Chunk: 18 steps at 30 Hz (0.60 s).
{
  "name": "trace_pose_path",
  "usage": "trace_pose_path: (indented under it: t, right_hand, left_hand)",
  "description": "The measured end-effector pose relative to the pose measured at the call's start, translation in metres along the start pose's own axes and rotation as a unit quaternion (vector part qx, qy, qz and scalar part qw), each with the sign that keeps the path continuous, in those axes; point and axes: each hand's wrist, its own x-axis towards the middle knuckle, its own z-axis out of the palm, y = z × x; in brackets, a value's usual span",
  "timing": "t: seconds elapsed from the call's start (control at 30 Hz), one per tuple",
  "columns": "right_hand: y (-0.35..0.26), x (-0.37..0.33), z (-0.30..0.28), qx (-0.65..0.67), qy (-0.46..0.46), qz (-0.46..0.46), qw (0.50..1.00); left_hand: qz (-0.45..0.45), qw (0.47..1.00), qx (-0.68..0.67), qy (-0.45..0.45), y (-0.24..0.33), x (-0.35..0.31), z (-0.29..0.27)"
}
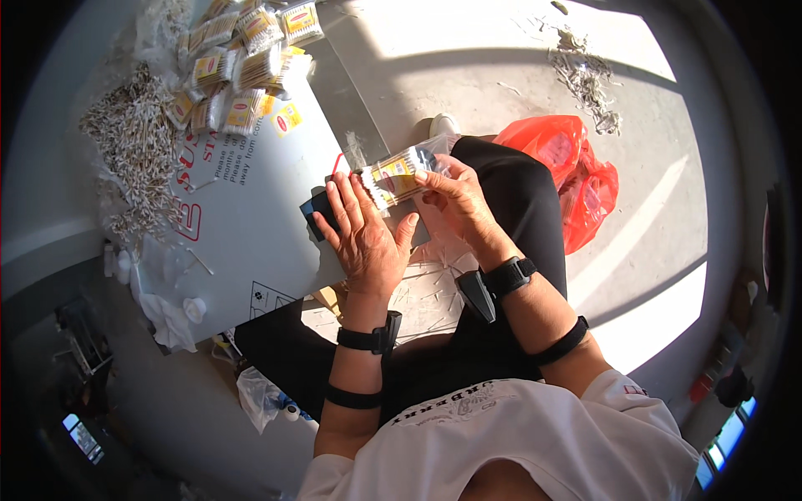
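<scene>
My right hand (468, 209) pinches one end of a clear packet of cotton swabs (393, 179) with a yellow label, thumb on top. The swabs lie side by side inside, and their white tips point toward my left hand (368, 242). That hand lies flat with its fingers stretched out, over a dark flat object (316, 219) at the edge of the white board (276, 209). Its fingertips are close beside the packet's left end; whether they touch it I cannot tell. Most of the dark object is hidden under my fingers.
Filled swab packets (242, 67) are piled at the board's far end, beside a large heap of loose cotton swabs (138, 142). A red plastic bag (576, 175) stands on the floor past my right leg. Scraps (581, 79) lie farther off.
</scene>
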Motion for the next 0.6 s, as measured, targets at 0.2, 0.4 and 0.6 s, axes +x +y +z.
trace_pose_path:
  t: [0.2,0.4,0.6]
  right_hand:
    - [0.008,-0.004,0.017,-0.029,0.004,-0.062,0.998]
    - [0.022,0.0,0.025,0.046,0.02,-0.09,0.995]
    - [0.016,0.0,0.029,0.088,0.041,-0.059,0.994]
  left_hand:
    - [-0.007,0.998,0.048,-0.041,0.003,0.0,-0.002]
    - [-0.002,0.997,0.058,-0.058,0.007,0.003,-0.004]
    - [-0.007,0.999,0.017,-0.029,0.002,0.001,0.001]
